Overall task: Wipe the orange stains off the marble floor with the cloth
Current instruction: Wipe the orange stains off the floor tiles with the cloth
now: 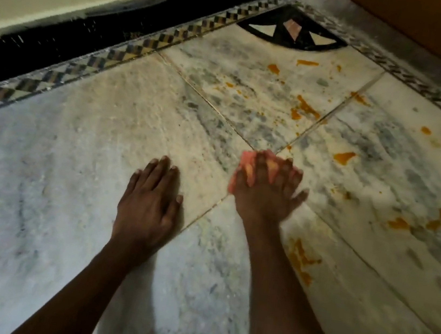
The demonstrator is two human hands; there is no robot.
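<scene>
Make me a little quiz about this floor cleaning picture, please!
1. True or false: the left hand holds the cloth.
2. Which side of the right hand has more orange stains: A) left, B) right?
3. Fill in: the left hand lies flat on the marble ____.

Key: 1 false, the right hand presses the pink cloth down. 2 B. 3 floor.
</scene>
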